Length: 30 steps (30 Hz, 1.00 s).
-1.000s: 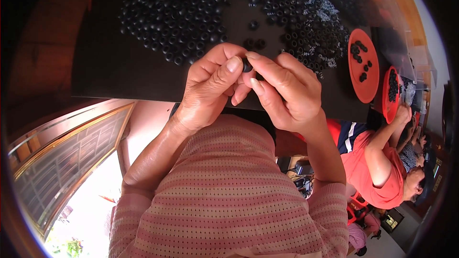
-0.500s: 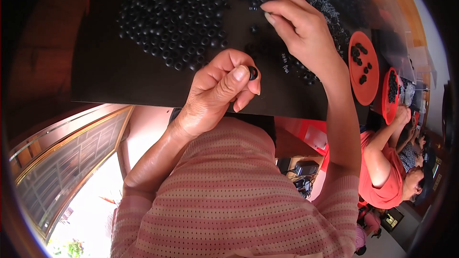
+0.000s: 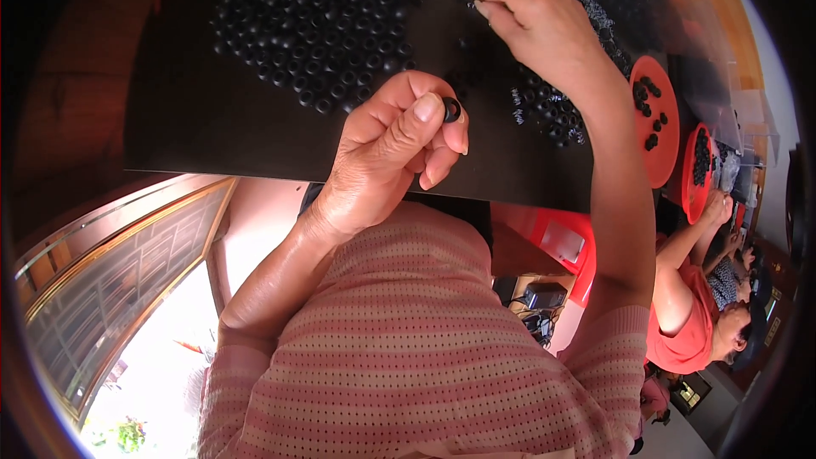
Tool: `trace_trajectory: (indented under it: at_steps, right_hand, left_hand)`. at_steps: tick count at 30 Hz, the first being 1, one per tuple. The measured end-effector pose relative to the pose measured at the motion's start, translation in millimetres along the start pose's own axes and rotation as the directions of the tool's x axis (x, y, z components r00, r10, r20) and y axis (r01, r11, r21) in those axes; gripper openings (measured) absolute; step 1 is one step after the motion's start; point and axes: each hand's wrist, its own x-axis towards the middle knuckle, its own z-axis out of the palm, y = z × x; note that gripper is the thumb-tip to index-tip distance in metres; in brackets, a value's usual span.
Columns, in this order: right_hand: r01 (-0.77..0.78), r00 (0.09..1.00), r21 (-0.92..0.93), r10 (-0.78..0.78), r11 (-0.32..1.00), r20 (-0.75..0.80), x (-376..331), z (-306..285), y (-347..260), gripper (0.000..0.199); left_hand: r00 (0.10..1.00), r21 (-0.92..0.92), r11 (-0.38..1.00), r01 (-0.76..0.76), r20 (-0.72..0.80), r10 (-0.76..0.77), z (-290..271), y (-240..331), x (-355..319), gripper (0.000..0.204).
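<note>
Indoors, over a dark table (image 3: 229,140), left hand (image 3: 382,149) pinches a black ring (image 3: 457,109), right hand (image 3: 552,30) an indistinct piece (image 3: 470,3).

Lower L: wood-framed panel w/ greyish grid glazing (image 3: 127,268), bright daylight alongside, bit of green foliage (image 3: 129,435) at btm. Lower ctr-R: glossy red plastic piece (image 3: 520,223) w/ pale rect. patch; just below, black boxy device (image 3: 544,295) w/ tangled dark cables (image 3: 537,323). Far R: co-worker in orange-red T-shirt (image 3: 687,331) & dark cap (image 3: 753,333), seen sideways; clear plastic bins (image 3: 752,110) above; light-brown wood strip (image 3: 718,21) near upper R rim.
</note>
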Motion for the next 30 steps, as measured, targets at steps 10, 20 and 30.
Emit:
trace_trajectory:
  at_steps: [10, 20, 30]
  right_hand:
    - [0.045, 0.996, -0.152, -0.032, 0.987, 0.086, -2.3, -3.0, 1.6, 0.013]
    - [0.072, 0.994, -0.284, -0.047, 0.956, 0.096, 3.3, 3.9, -12.4, 0.024]
    - [0.089, 0.993, -0.055, -0.093, 0.994, -0.07, -6.2, 8.5, -9.4, 0.027]
  left_hand:
    - [1.0, 0.008, 1.0, -0.001, 0.01, 0.001, 0.3, 0.0, -2.6, 0.026]
    - [1.0, 0.009, 1.0, 0.006, -0.006, -0.006, 3.0, 1.8, -1.3, 0.026]
    - [1.0, -0.025, 1.0, 0.003, -0.003, -0.003, 3.3, 1.4, -0.8, 0.025]
